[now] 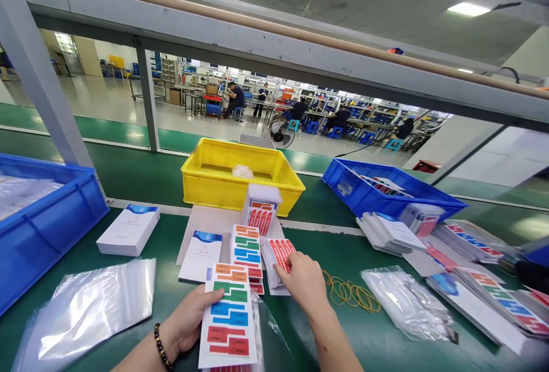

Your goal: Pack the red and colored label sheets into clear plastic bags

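Observation:
My left hand (191, 317), with a beaded bracelet at the wrist, grips a white sticker sheet (229, 317) printed with orange, green, blue and red labels. Its thumb lies on top; part of a clear plastic bag (259, 332) shows beneath the sheet. My right hand (306, 280) pinches the edge of a red sticker sheet (282, 252) on a small stack. Between the hands and the yellow bin lies a stack of multicoloured sticker sheets (246, 246). Left of that is a white booklet with a blue top (201, 254). Behind stands a bundle of red stickers (261, 217).
A yellow bin (240, 189) stands at the back, with blue bins left (55, 212) and right (355, 200). A booklet stack (128, 232) and clear bags (98, 309) lie left. Rubber bands (351, 292), more bags (407, 300) and sticker sheets (501, 297) lie right.

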`<state>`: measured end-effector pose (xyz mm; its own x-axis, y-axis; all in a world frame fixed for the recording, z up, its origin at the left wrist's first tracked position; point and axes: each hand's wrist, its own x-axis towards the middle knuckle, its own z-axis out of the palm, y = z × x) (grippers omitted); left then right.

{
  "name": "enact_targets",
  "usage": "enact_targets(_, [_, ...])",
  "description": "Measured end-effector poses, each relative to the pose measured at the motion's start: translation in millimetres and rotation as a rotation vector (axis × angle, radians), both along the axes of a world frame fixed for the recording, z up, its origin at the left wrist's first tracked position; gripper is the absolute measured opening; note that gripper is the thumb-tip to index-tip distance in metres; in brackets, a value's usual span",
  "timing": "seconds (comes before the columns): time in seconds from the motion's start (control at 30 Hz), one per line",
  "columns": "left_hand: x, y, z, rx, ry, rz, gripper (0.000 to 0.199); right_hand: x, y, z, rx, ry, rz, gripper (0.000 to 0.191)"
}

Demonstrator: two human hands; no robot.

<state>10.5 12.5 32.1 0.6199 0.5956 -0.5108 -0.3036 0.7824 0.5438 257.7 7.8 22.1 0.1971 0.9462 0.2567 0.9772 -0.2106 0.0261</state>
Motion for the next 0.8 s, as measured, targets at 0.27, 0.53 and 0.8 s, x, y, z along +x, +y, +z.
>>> enact_targets(0.27, [-1,0,12.7,-0.026,0.040,-0.020,0.060,3,-1,1.4,-0.015,0.010,0.024,0.025])
enact_targets(0.53, [-2,2,3.5,-0.018,0.016,0.050,0.042,-9,-12,5.6,0.711,0.125,0.402,0.017])
enact_targets(0.8, [3,3,-16.9,0.056,-0.242,0.055,0.046,-102,-42,8.1,0.610,0.191,0.967,0.018])
